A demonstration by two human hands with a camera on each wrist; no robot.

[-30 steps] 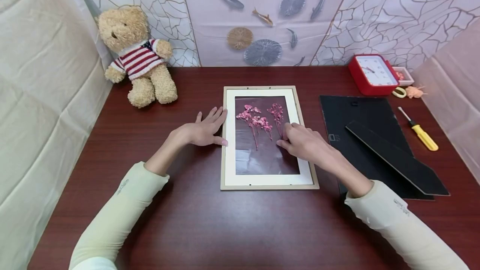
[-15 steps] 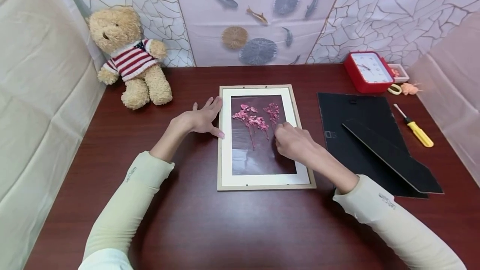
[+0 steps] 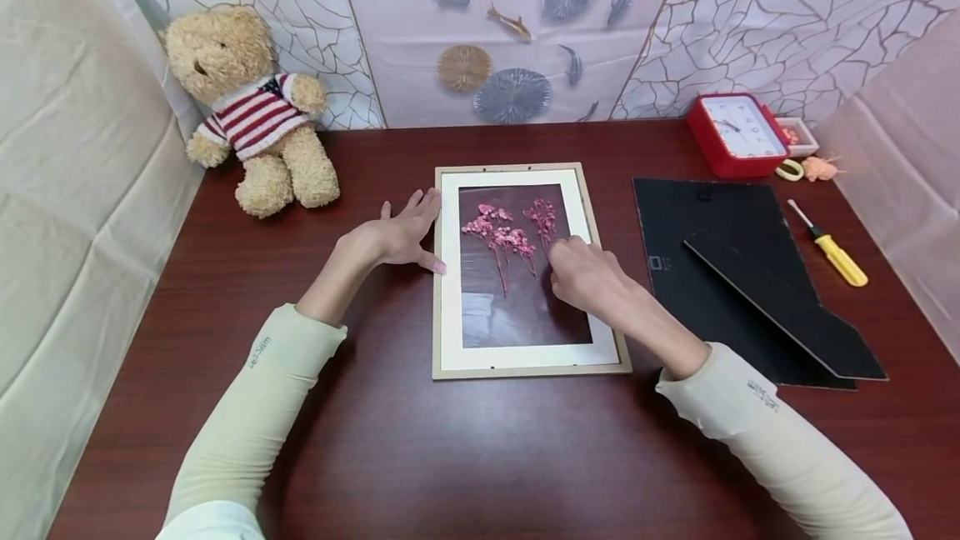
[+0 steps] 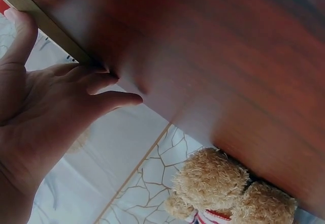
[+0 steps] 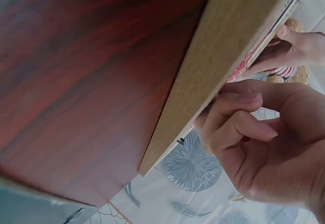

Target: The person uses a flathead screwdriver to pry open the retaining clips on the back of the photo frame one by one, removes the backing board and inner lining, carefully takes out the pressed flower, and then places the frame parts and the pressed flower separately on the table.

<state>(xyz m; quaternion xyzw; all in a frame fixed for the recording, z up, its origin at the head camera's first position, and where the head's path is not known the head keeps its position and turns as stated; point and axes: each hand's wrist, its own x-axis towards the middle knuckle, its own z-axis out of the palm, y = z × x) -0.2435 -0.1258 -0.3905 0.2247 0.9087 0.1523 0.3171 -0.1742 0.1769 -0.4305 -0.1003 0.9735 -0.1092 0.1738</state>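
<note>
A picture frame [image 3: 531, 373] with a light wood rim and a white mat lies flat on the table. Two sprigs of pink dried flowers [image 3: 498, 232] lie inside the mat opening, on a dark, shiny sheet. My left hand [image 3: 393, 238] rests on the frame's left edge, fingers spread and thumb on the rim, as the left wrist view also shows. Over the right part of the frame, my right hand [image 3: 588, 273] has curled fingers and pinches the stem of the right dried flower sprig [image 3: 542, 219]. The fingertips are hidden in the head view.
To the right lie a black backing board [image 3: 727, 207] and a black stand piece [image 3: 787, 307] on it. Beyond are a yellow-handled screwdriver [image 3: 840, 261], a red clock [image 3: 738, 136] and a small tray [image 3: 801, 137]. A teddy bear [image 3: 255, 119] sits at the back left.
The right thumb and fingers have drawn closer together and moved slightly up along the stem. My left hand stays on the frame's left edge. The head view has shifted a little.
</note>
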